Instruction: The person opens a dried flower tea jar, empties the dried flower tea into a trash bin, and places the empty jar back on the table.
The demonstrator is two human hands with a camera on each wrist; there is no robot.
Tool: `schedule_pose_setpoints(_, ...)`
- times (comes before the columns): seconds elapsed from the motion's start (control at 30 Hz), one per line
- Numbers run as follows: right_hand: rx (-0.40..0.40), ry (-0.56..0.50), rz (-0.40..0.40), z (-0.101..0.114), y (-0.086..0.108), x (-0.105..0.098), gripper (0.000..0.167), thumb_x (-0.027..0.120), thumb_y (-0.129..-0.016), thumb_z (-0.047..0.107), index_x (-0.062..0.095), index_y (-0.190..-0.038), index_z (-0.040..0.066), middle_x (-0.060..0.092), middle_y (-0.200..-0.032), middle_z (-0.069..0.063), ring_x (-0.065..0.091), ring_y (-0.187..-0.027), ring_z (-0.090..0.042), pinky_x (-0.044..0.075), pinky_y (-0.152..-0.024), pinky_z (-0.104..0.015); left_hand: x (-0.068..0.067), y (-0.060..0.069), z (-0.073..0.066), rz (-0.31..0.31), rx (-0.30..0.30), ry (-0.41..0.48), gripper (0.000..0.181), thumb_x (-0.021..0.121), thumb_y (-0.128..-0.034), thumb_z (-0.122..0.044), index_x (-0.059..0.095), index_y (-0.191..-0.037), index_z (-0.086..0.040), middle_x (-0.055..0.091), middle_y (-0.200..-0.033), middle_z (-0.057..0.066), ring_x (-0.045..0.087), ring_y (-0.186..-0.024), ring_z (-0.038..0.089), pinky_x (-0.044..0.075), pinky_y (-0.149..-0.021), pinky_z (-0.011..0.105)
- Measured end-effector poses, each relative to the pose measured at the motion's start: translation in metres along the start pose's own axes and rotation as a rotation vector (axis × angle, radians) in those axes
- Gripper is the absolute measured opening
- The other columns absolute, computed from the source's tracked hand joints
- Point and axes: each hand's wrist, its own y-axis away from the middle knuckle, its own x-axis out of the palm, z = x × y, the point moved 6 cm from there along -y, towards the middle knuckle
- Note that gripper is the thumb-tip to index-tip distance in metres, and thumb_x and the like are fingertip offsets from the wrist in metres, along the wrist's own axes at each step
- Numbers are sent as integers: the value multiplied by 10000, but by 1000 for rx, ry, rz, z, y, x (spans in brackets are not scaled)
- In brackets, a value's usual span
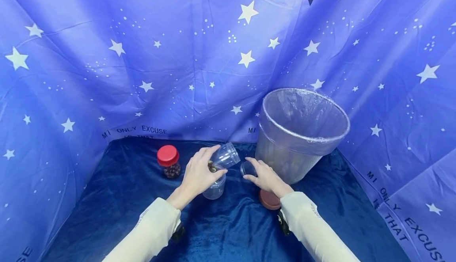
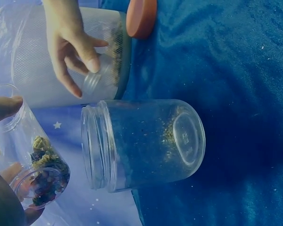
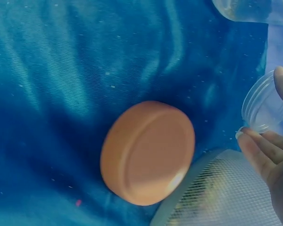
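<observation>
My left hand (image 1: 200,175) grips a clear jar (image 1: 226,156) tilted with its mouth to the right; dried brown and yellowish pieces (image 2: 49,162) lie in its bottom end. Below that hand an open clear jar (image 1: 213,190) stands on the cloth, and the left wrist view shows small bits (image 2: 169,134) at its base. To the right, my right hand (image 1: 265,177) pinches a small clear round lid (image 3: 264,104) between thumb and fingers, apart from the tilted jar. An orange-brown lid (image 3: 153,153) lies on the cloth just below the right hand.
A red-lidded jar (image 1: 168,156) with dark pieces stands at the left. Behind my right hand is a mesh bin (image 1: 285,159) with a clear plastic liner. Dark blue cloth (image 1: 228,230) covers the table, and a starry curtain (image 1: 192,56) hangs around it.
</observation>
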Motion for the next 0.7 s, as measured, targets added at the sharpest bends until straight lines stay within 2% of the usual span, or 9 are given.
schedule_pose_setpoints(0.2,-23,20,-11,-1,3,10,585,680,-916,349,489,-1432,150,620,-1223,-222,631,-1097,-409,511,-905,-558,0,1,0,-4,-1,-5,708,859,-714,-361,577,-1344,-202,657,-1199,89,647,-1047,308,524,-855,477)
schedule_pose_setpoints(0.47,18,95,17,-7,4,22,581,689,-904,376,500,-1426,203,611,-1260,-191,654,-1044,-411,536,-798,-564,2,0,-1,8,6,0,716,858,-720,-366,568,-1354,-205,654,-1211,82,646,-1056,307,521,-874,484)
schedule_pose_setpoints(0.7,31,133,22,-8,6,31,570,698,-895,380,512,-1411,223,625,-1232,-155,653,-1063,-372,535,-816,-547,2,0,-1,2,15,2,714,861,-718,-361,570,-1351,-206,655,-1209,82,647,-1060,306,521,-874,488)
